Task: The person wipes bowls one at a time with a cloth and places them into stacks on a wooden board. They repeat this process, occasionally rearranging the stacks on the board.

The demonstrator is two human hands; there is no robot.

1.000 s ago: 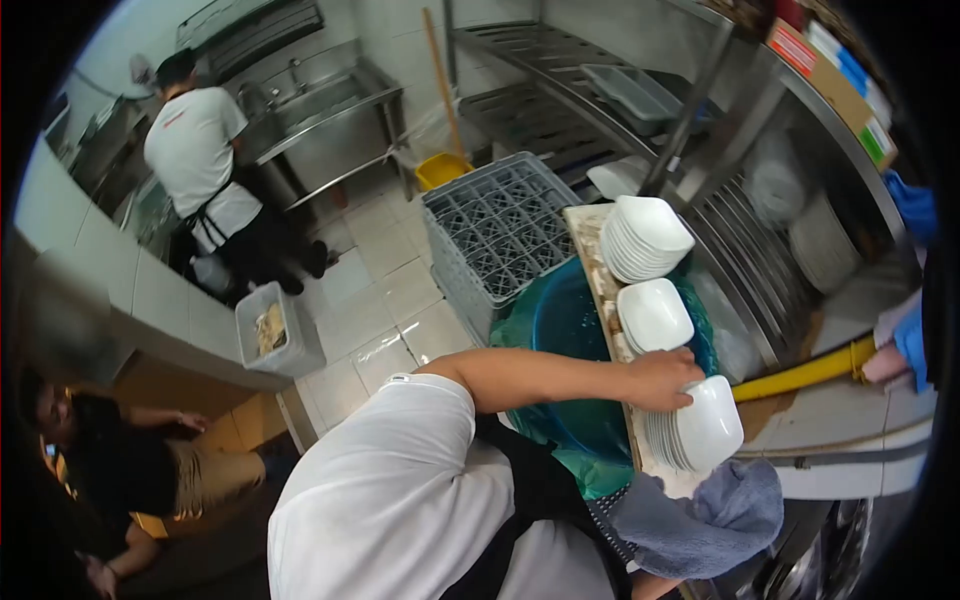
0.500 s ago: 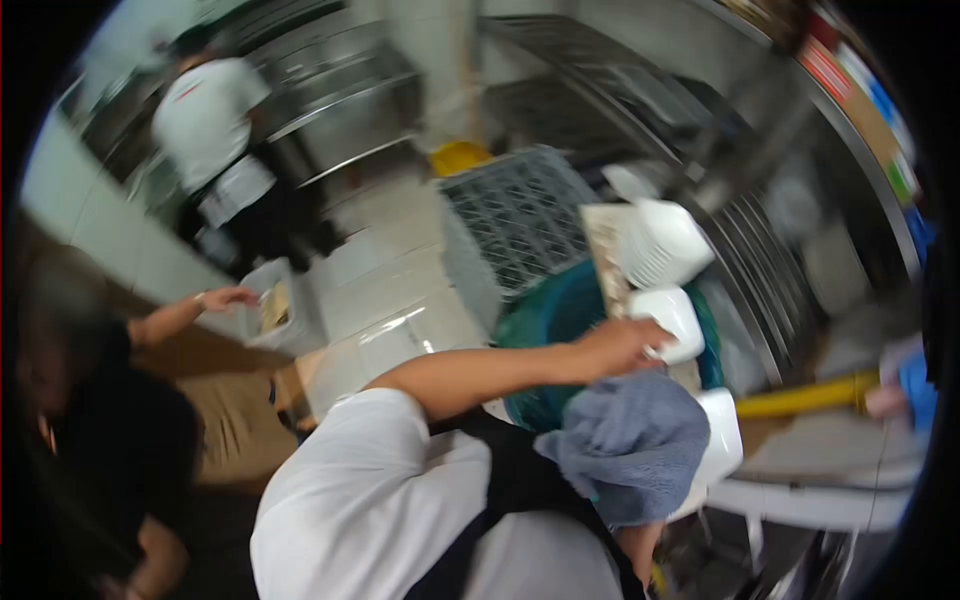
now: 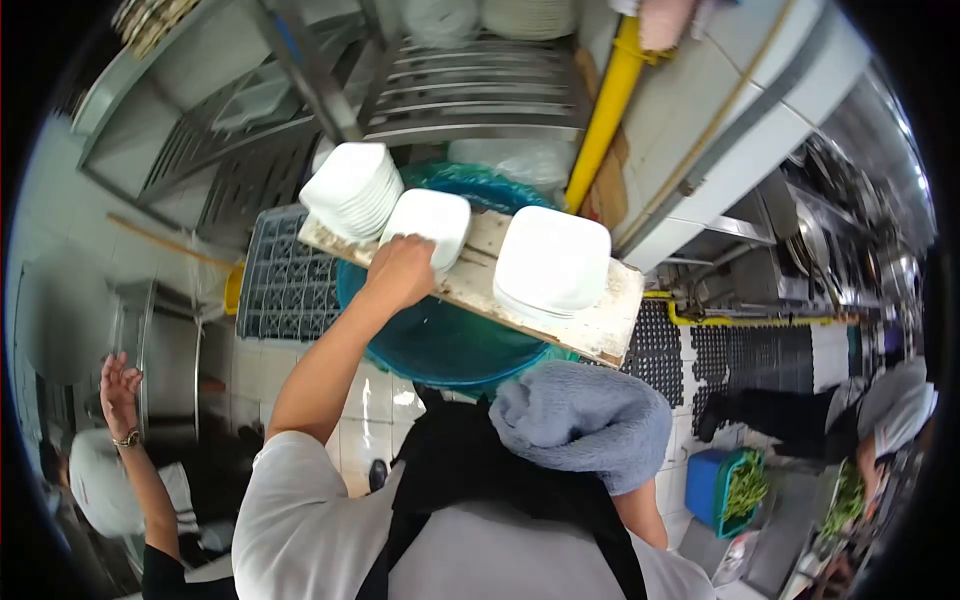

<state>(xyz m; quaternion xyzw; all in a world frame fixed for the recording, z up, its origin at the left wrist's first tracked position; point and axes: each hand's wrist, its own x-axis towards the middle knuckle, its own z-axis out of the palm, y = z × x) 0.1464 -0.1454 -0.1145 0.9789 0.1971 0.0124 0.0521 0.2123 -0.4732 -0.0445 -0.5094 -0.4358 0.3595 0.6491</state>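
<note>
My left hand [image 3: 402, 272] is closed on the near edge of a white square dish [image 3: 432, 218], which rests on a worn wooden board [image 3: 474, 284]. On the board's left end stands a tall stack of similar white dishes [image 3: 352, 190], and to the right is a lower stack [image 3: 552, 258]. A grey-blue towel [image 3: 585, 415] covers my right hand, which holds it up near my apron; the fingers are hidden under the cloth. The board lies across a large round bin [image 3: 455, 345] with a green liner.
A grey plastic crate [image 3: 285, 275] stands left of the bin. Behind are a slatted metal shelf [image 3: 475, 85] and a yellow post [image 3: 610, 110]. A co-worker's raised hand [image 3: 120, 395] is at left; another person [image 3: 890, 400] bends near a blue tub [image 3: 708, 488] of greens at right.
My view has swung round to the right, so the board and the right-hand dishes show fully. My left hand stays at the middle dish, and the towel stays over my right hand.
</note>
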